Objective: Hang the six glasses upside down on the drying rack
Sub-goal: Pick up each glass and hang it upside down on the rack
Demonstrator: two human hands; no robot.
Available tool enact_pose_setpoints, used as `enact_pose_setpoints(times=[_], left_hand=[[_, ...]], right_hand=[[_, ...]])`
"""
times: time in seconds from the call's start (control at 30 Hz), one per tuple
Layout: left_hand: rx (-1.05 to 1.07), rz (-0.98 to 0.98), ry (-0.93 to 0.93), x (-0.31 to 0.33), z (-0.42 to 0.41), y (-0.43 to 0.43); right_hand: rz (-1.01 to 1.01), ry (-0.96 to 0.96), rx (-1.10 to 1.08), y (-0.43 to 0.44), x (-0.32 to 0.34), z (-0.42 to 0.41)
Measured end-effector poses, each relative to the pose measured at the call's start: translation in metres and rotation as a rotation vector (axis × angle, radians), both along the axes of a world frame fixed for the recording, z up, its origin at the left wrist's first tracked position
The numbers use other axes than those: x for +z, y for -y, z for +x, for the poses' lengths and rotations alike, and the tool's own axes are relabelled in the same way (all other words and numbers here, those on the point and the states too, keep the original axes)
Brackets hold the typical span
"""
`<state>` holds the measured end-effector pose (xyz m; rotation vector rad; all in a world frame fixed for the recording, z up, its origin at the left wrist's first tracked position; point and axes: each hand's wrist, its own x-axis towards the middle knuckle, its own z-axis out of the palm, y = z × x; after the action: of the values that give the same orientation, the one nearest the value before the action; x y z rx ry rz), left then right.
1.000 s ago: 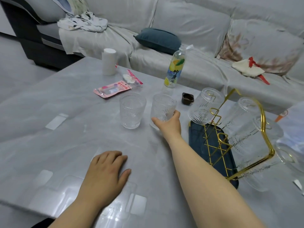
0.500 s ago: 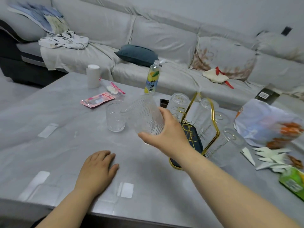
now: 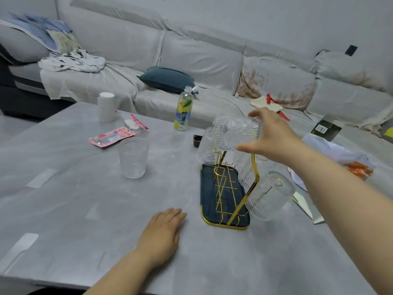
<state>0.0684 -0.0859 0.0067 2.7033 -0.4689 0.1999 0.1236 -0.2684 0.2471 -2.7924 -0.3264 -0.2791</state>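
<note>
My right hand [image 3: 274,137] grips a clear ribbed glass [image 3: 236,133], tipped on its side with its mouth to the left, above the far end of the gold wire drying rack [image 3: 221,188]. The rack stands on a dark tray with a gold rim [image 3: 225,225]. Glasses hang upside down on its pegs: one at the near right [image 3: 268,196], one at the far left [image 3: 205,152], one partly hidden behind the handle [image 3: 246,175]. One glass [image 3: 133,157] stands upright on the table, left of the rack. My left hand [image 3: 163,233] lies flat on the table.
A lemon drink bottle [image 3: 184,111], a small dark dish [image 3: 197,140], pink packets [image 3: 110,137] and a white roll [image 3: 106,106] sit at the table's far side. Plastic bags and paper [image 3: 340,154] lie right of the rack. A grey sofa [image 3: 191,60] runs behind.
My right hand lifted the glass off the table, carried it right and tipped it over above the rack. One upright glass stays where it was. My left hand stayed flat.
</note>
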Motion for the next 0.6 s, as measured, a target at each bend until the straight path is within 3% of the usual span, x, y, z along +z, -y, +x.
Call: enact_pose_setpoints(times=[0.17, 0.3, 0.33, 0.6], left_hand=[[-0.039, 0.006, -0.122, 0.001, 0.008, 0.022], [-0.152, -0.002, -0.086, -0.001, 0.011, 0.028], [-0.167, 0.005, -0.152, 0.003, 0.011, 0.028], [-0.227, 0.132, -0.056, -0.004, 0.014, 0.031]], right_hand=[[-0.195, -0.075, 0.067, -0.003, 0.001, 0.018], [-0.333, -0.159, 0.063, -0.014, -0.010, 0.031], [-0.350, -0.180, 0.063, -0.017, -0.013, 0.034], [-0.386, -0.243, 0.088, -0.032, -0.044, 0.055]])
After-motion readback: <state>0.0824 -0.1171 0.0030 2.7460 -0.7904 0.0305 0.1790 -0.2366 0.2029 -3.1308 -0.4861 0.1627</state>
